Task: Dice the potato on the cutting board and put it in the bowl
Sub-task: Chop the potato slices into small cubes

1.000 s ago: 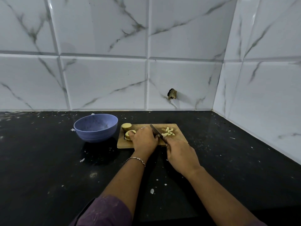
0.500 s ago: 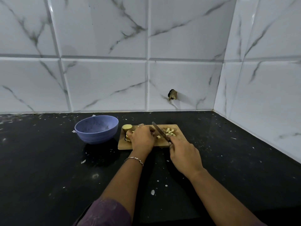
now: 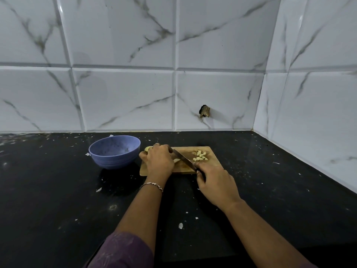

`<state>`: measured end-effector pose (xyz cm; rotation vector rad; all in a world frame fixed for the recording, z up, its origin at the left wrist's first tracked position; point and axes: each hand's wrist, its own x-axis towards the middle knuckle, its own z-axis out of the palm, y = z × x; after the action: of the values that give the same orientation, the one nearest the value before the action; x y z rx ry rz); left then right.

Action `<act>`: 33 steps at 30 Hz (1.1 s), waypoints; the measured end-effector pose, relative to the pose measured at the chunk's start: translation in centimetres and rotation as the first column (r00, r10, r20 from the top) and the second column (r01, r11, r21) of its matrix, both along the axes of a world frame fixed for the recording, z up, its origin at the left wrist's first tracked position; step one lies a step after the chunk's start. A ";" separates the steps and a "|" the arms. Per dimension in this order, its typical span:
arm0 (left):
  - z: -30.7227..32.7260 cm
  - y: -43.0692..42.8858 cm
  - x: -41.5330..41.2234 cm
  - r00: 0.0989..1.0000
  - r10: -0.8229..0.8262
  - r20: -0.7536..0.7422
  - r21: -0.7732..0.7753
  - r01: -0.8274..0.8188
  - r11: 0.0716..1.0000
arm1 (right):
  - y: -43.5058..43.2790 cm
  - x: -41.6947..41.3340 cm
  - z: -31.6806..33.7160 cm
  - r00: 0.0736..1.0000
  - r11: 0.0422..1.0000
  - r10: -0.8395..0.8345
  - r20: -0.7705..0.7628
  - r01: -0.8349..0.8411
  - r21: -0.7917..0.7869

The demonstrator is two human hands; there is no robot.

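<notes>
A small wooden cutting board (image 3: 212, 161) lies on the black counter. My left hand (image 3: 158, 161) covers its left end, fingers curled over a potato piece; a pale slice (image 3: 176, 160) peeks out beside the palm and another bit of potato (image 3: 147, 148) shows behind the knuckles. My right hand (image 3: 214, 182) grips the dark handle of a knife (image 3: 183, 159), whose blade slants across the board toward the left hand. A small heap of potato cubes (image 3: 200, 156) sits on the board's far right part. The blue bowl (image 3: 114, 151) stands just left of the board.
The black counter (image 3: 58, 200) is speckled with white flecks and small scraps. White marble-look tiles form the back wall and the right wall (image 3: 309, 113), which meet in a corner at the right. A small dark stub (image 3: 204, 113) sticks out of the back wall.
My left hand has slid a little toward the far left end of the board, hiding more potato. The knife blade has followed it leftward.
</notes>
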<state>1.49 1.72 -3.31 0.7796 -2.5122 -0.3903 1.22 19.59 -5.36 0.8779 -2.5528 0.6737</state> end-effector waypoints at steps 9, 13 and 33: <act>-0.2 0.2 0.4 0.989 -0.035 0.144 -0.182 0.061 0.981 | 0.0 -0.5 -0.2 0.996 0.996 -0.085 -0.035 0.086 0.012; -0.2 0.4 0.5 0.980 -0.078 0.183 -0.180 0.112 0.977 | 0.0 -0.6 -0.3 0.996 0.996 -0.089 -0.021 0.089 0.003; -1.1 2.4 -0.8 0.989 -0.117 0.091 -0.192 0.133 0.972 | -0.2 -0.3 -0.1 0.999 0.997 -0.026 0.043 0.029 -0.074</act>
<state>0.64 4.08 -4.39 0.5713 -2.6327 -0.1504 0.94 19.35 -5.46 0.8110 -2.5534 0.7813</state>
